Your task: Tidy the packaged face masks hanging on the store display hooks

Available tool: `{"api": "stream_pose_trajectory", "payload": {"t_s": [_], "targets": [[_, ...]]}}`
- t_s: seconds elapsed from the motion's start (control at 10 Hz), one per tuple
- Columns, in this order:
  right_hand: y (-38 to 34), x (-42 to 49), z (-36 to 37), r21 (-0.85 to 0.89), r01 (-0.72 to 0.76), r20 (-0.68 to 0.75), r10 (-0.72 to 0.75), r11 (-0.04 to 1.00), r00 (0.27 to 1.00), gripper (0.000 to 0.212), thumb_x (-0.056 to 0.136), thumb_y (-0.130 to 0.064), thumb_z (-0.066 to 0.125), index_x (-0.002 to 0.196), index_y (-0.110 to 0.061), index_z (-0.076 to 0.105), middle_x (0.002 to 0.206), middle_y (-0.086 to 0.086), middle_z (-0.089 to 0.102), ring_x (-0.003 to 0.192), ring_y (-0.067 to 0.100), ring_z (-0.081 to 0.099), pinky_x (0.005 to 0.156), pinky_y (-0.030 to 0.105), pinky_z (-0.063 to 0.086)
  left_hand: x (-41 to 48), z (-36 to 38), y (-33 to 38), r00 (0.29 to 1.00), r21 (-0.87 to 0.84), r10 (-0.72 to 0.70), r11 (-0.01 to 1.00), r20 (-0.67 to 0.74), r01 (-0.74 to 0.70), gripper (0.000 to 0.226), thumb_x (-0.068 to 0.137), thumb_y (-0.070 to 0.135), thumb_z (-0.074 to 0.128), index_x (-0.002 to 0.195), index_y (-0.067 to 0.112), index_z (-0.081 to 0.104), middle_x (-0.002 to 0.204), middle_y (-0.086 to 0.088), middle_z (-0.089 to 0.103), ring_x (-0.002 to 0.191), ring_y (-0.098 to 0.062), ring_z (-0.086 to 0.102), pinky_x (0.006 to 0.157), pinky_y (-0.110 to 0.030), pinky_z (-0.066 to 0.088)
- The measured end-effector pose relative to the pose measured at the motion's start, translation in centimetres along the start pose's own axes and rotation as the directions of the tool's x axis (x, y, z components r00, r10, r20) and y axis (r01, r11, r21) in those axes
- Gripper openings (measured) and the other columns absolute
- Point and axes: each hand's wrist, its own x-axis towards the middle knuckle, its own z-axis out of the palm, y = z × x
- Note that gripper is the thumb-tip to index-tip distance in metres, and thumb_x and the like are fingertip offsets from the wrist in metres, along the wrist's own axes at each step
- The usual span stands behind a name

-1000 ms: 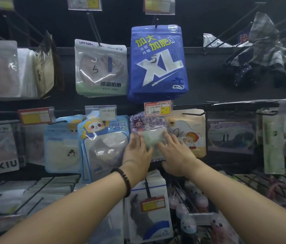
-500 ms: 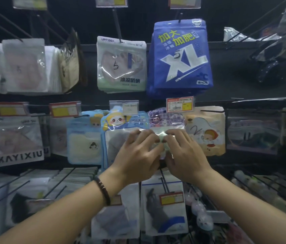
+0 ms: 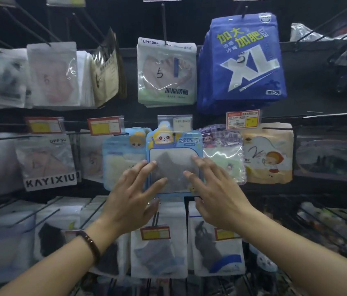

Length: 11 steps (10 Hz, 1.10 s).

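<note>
Straightening the blue cartoon mask pack hanging in the middle row, with left hand and right hand open, fingers flat at its side edges. Next, likely: squaring it against the purple pack alongside.

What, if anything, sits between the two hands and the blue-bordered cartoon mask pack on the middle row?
Nothing visible stands in the way. The left hand and the right hand both lie with straight fingers directly on the blue-bordered cartoon plastic mask pack, which hangs in front of the packs on either side of it.
</note>
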Motion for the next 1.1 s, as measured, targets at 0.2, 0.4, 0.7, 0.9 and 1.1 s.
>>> {"api": "stream_pose_trajectory", "payload": {"t_s": [0.2, 0.4, 0.7, 0.9, 1.1], "targets": [[0.4, 1.6, 1.5, -0.023, -0.075, 0.132, 0.077, 0.997, 0.988, 0.079, 0.082, -0.036, 0.075, 0.154, -0.014, 0.052, 0.173, 0.026, 0.027, 0.158, 0.044, 0.032, 0.126, 0.056, 0.035, 1.2, 1.3, -0.2, 0.989, 0.044, -0.067, 0.997, 0.134, 0.062, 0.069, 0.091, 0.049, 0.067, 0.154, 0.028, 0.052, 0.176, -0.022, 0.017, 0.163, -0.044, 0.018, 0.127, -0.063, 0.029], [0.6, 3.8, 2.1, 0.028, -0.106, 0.236, 0.096, 0.994, 0.967, 0.074, 0.094, -0.033, 0.064, 0.161, -0.013, 0.038, 0.177, 0.026, 0.006, 0.165, 0.042, 0.011, 0.133, 0.053, 0.020, 3.6, 2.1, 0.3, 0.959, 0.109, -0.133, 0.988, 0.251, 0.108, 0.073, 0.096, 0.059, 0.058, 0.161, 0.034, 0.035, 0.179, -0.021, -0.008, 0.166, -0.043, 0.000, 0.132, -0.061, 0.017], [0.1, 5.9, 1.2, -0.014, -0.133, 0.390, 0.128, 0.991, 0.912, 0.078, 0.101, -0.039, 0.056, 0.167, -0.015, 0.021, 0.178, 0.022, -0.013, 0.167, 0.037, -0.005, 0.135, 0.049, 0.011, 5.2, 1.3, -0.3, 0.902, 0.137, -0.159, 0.984, 0.401, 0.113, 0.077, 0.105, 0.056, 0.050, 0.166, 0.037, 0.008, 0.174, -0.013, -0.032, 0.164, -0.041, -0.019, 0.133, -0.061, 0.001], [-1.2, 6.2, -1.3, -0.071, -0.165, 0.485, 0.179, 0.984, 0.856, 0.082, 0.104, -0.044, 0.055, 0.169, -0.018, 0.014, 0.178, 0.021, -0.016, 0.166, 0.037, -0.009, 0.135, 0.051, 0.010, 4.9, -0.3, -0.7, 0.862, 0.010, -0.139, 0.988, 0.488, 0.154, 0.076, 0.102, 0.054, 0.054, 0.166, 0.039, 0.015, 0.178, -0.010, -0.021, 0.166, -0.036, -0.015, 0.133, -0.060, 0.000], [-4.4, 4.7, -4.1, -0.075, -0.253, 0.482, 0.257, 0.965, 0.838, 0.077, 0.108, -0.051, 0.049, 0.171, -0.022, 0.015, 0.180, 0.014, 0.004, 0.167, 0.034, 0.005, 0.132, 0.049, 0.014, 3.2, -3.3, -0.9, 0.925, -0.137, -0.093, 0.979, 0.368, 0.153, 0.061, 0.101, 0.055, 0.055, 0.157, 0.034, 0.045, 0.170, -0.002, 0.034, 0.156, -0.027, 0.028, 0.127, -0.047, 0.020]]}}
